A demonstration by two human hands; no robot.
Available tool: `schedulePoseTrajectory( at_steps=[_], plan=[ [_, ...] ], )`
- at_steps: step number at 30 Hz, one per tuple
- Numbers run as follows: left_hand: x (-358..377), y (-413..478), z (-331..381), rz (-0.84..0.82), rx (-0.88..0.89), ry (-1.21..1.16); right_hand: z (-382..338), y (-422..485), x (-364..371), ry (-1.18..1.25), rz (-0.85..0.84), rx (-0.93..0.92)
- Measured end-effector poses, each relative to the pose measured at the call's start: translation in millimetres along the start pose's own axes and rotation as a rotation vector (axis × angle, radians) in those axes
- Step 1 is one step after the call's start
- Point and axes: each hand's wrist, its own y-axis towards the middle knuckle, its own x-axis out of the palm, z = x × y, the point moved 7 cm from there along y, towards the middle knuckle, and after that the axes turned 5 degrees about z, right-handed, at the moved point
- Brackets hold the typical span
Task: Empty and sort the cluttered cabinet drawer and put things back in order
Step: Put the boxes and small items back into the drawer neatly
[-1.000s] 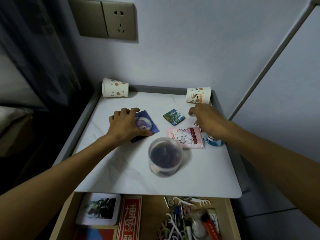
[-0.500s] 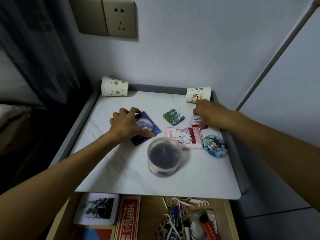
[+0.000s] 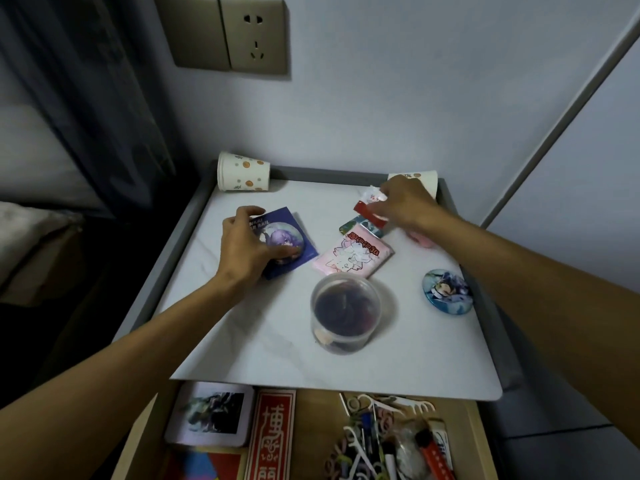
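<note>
A white paper cup with orange dots [image 3: 242, 171] lies on its side at the far left corner of the white marble-look cabinet top [image 3: 242, 341]. Just in front of it, the left hand [image 3: 242, 244] grips a dark blue card [image 3: 298, 251] bearing a round purple badge, with the fingers curled over its far edge and the thumb pressing on its face. To the right lie a flat pink printed packet [image 3: 353, 254] and, nearer the front edge, a clear round plastic tub [image 3: 344, 311] with dark contents. Further right, the right hand [image 3: 405, 202] pinches a small red-and-white sachet [image 3: 370, 209], held above the top near the far right corner. A round blue badge [image 3: 446, 289] lies apart on the right.

Below, the light wooden drawer [image 3: 311, 410] stands open and is far from empty: a white tin, a red printed booklet and a tangle of floss picks and small oddments remain in it.

The step in hand appears to be sorting what is already out, with each hand placing one item. Next, the sachet and card need set spots with like things before more comes out of the drawer.
</note>
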Motion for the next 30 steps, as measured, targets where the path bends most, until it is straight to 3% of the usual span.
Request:
schedulePoseTrajectory(
  at_steps=[4, 11, 19, 23, 26, 30],
  plan=[
    [-7, 3, -19, 0.053, -0.097, -0.087, -17, -5, 26, -0.024, -0.107, 0.021],
    [-11, -3, -20, 0.031, -0.116, -0.163, -43, -6, 44, 0.074, -0.273, 0.095],
    [-7, 3, -31, -0.016, -0.181, -0.231, -22, 8, 29, 0.457, 0.096, 0.205],
    [-5, 5, -35, -0.028, -0.214, -0.327, -34, 10, 11, 0.511, 0.268, 0.012],
    [-3, 3, -31, -0.04, -0.243, -0.389, -48, 10, 12, 0.444, 0.257, -0.171],
    [-1, 3, -31, -0.051, -0.26, -0.386, -58, 7, 10, 0.45, 0.301, -0.282]
  ],
)
